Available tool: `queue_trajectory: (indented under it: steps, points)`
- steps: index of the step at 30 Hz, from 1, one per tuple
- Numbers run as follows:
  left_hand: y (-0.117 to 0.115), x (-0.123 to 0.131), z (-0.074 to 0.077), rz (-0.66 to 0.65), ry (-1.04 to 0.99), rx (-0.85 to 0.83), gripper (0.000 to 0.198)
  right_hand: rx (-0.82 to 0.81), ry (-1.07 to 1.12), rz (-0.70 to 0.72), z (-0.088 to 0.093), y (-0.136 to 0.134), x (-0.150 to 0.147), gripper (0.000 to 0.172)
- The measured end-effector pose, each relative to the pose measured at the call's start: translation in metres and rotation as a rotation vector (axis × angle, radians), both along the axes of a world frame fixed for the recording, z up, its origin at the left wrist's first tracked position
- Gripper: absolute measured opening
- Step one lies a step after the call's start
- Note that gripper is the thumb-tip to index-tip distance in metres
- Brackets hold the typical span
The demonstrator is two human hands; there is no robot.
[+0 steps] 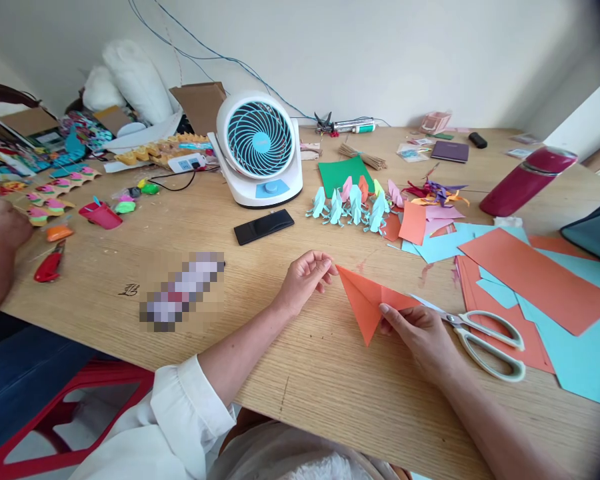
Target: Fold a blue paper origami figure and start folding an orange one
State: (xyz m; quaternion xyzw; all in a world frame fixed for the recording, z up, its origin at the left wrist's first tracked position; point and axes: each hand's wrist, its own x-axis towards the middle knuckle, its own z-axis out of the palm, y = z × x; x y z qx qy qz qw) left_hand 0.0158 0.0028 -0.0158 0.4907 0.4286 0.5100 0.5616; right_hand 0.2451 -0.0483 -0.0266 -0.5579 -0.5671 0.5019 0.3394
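Observation:
A folded orange paper (pixel 365 297), roughly triangular with one point hanging down, is held up over the wooden table. My left hand (pixel 309 279) pinches its upper left corner between thumb and fingertips. On the right side my right hand (pixel 415 327) grips the same paper, thumb on the front and fingers behind. Scissors with pale handles (pixel 495 340) lie just beyond my right hand, their blades partly hidden behind it. Blue folded paper figures (pixel 356 205) stand in rows farther back, with a few pink, orange and yellow ones behind them.
Orange sheets (pixel 545 273) and blue sheets (pixel 585 347) cover the right side. A white fan (pixel 260 150), a black phone (pixel 263 227) and a magenta bottle (pixel 527 180) stand or lie farther back. Another person's hand (pixel 3 230) rests at the far left, near a red cutter (pixel 50 265).

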Motion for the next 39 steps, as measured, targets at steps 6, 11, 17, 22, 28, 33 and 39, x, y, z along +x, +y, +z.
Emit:
queue_trajectory:
  steps: [6, 11, 17, 22, 28, 33, 39]
  points:
    - [-0.005, 0.003, 0.003, -0.043, 0.007, -0.035, 0.033, 0.004, 0.008, -0.006, 0.006, -0.001, -0.004, 0.056]
    - [-0.004, 0.005, -0.001, -0.041, -0.012, -0.052, 0.042, 0.037, 0.030, -0.017, 0.006, -0.002, -0.006, 0.053]
    - [-0.004, 0.006, -0.002, -0.035, 0.019, -0.017, 0.034, 0.028, 0.023, -0.014, 0.001, -0.002, -0.003, 0.046]
    - [-0.005, 0.007, -0.001, 0.035, 0.000, -0.014, 0.033, 0.029, -0.002, -0.004, 0.006, -0.003, -0.005, 0.050]
    - [-0.005, 0.006, 0.000, 0.055, 0.034, 0.011, 0.030, 0.013, 0.035, 0.021, 0.014, -0.004, -0.010, 0.054]
    - [-0.006, 0.004, -0.001, 0.096, 0.141, 0.152, 0.025, 0.037, 0.080, 0.014, 0.013, -0.004, -0.011, 0.050]
    - [-0.009, 0.005, 0.001, 0.077, 0.159, 0.209, 0.019, 0.061, 0.100, 0.009, 0.009, -0.003, -0.012, 0.049]
